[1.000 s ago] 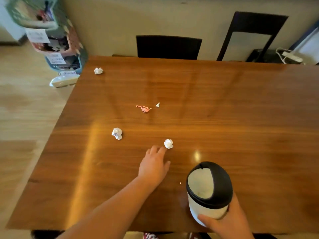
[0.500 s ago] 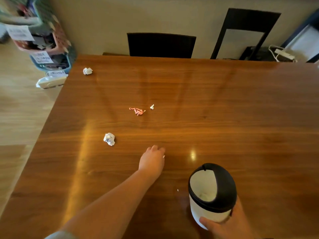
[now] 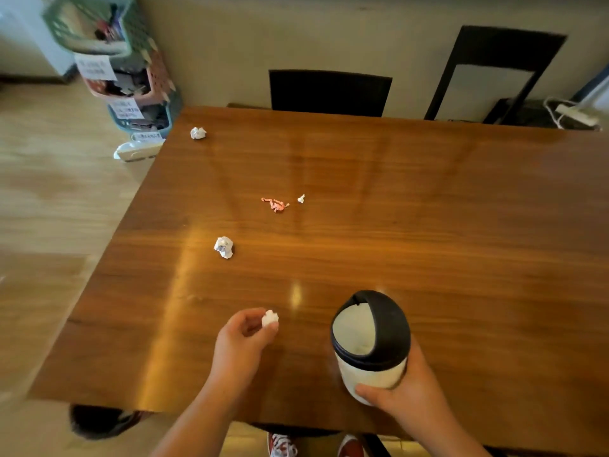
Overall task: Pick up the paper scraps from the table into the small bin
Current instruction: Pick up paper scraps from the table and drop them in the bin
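Low in the frame, the left hand (image 3: 242,344) pinches a white paper ball (image 3: 270,318) in its fingers (image 3: 272,327) above the bench (image 3: 428,225); the right hand (image 3: 405,387) wraps the small bin (image 3: 370,341) at lower right.

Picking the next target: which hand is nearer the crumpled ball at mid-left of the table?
Left. The left hand, pinching a scrap, sits just below and right of the ball. The right hand holds the bin, farther right.
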Tool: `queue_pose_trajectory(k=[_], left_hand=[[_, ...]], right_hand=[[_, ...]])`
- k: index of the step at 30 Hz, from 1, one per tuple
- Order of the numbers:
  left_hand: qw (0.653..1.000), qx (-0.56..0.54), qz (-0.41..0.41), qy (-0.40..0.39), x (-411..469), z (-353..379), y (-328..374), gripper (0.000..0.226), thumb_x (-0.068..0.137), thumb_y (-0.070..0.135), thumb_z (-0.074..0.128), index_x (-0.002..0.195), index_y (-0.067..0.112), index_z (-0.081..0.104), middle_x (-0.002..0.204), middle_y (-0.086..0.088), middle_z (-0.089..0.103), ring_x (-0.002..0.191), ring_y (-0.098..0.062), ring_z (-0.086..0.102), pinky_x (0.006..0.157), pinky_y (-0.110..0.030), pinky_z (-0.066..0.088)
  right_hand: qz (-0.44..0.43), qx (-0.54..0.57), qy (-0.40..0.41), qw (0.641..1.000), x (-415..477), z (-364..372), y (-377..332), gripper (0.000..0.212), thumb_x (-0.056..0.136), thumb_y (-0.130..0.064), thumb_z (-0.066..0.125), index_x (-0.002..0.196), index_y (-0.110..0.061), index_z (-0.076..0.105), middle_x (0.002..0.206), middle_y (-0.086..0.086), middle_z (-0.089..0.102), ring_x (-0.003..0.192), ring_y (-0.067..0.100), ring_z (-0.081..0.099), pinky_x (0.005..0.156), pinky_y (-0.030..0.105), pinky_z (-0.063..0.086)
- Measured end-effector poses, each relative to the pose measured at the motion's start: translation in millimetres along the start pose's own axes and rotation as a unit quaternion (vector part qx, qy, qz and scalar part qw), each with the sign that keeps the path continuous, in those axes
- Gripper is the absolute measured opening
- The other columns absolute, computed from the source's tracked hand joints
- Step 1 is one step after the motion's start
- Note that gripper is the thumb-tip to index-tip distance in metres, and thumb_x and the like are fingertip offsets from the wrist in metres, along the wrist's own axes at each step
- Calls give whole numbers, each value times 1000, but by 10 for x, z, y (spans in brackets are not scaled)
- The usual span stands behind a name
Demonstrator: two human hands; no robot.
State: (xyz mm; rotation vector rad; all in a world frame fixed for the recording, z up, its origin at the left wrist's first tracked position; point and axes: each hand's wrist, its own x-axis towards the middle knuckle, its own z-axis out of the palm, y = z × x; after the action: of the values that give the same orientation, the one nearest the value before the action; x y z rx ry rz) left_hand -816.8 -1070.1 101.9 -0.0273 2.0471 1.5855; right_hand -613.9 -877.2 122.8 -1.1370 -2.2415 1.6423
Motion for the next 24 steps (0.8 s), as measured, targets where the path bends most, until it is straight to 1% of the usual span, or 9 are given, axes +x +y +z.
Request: queue_pose_trajectory(k=[4,8,10,12,14,15,16,20,24], left_hand=[[982,-105,136,81,-309,-92,819,30,80,27,79,107,31,67,105,5,74,99,-14,71,84,-37,56],[908,-187,302,222,-561,-242,1495,32,79,39,79,107,33,65,103,2,70,96,-18,68,86,-38,55],[885,-193,352,238,-660,-131,1614,29,81,34,78,106,36,63,99,8,68,91,-12,66,82,-29,54],[908,-88,364,187,-735,125,1580,33,80,29,77,106,42,61,97,17,67,87,-1,64,77,-18,52],[944,129,302,-26,-786,396,1374,39,80,42,74,113,50,56,110,28,62,101,8,58,89,-20,50],[925,231,269,-133,-808,489,1221,46,81,49,70,122,53,49,121,32,56,112,12,51,99,-23,46],[902,290,254,-192,-810,538,1050,52,82,55,64,129,54,42,130,34,48,119,15,42,105,-22,40],[908,306,225,-176,-753,435,626,57,78,74,48,131,51,43,118,40,47,114,23,42,91,-7,37],[918,323,150,-174,-500,182,291,40,83,61,58,119,43,59,108,27,60,101,17,53,87,-15,50]], right_hand=[[-15,-3,-23,1000,-8,-78,-25,108,39,-48,97,110,-89,27,114,-53,49,101,-30,49,64,1,47],[-48,-2,-23,999,2,-129,-73,106,37,-44,95,109,-88,30,112,-51,53,100,-28,52,64,0,47],[-61,-1,-20,998,3,-142,-94,105,38,-43,95,110,-85,33,114,-47,55,101,-25,53,65,3,48],[-67,5,-16,998,-1,-150,-110,103,37,-44,94,111,-83,35,115,-45,56,104,-22,54,68,8,48],[-74,9,-16,997,-5,-157,-122,102,38,-46,94,112,-83,35,115,-44,56,104,-21,54,71,10,47],[-77,7,-16,997,-7,-163,-121,101,39,-47,95,112,-83,35,115,-44,56,103,-20,55,70,10,47],[-80,5,-15,997,-11,-173,-117,101,40,-48,95,113,-81,35,116,-43,57,103,-18,56,68,10,49],[-66,0,-3,998,-38,-210,-82,104,40,-52,96,118,-80,33,119,-42,55,107,-17,56,71,12,50],[-47,-8,4,999,-41,-153,-73,108,36,-54,93,113,-88,24,111,-57,48,100,-30,49,65,5,46]])
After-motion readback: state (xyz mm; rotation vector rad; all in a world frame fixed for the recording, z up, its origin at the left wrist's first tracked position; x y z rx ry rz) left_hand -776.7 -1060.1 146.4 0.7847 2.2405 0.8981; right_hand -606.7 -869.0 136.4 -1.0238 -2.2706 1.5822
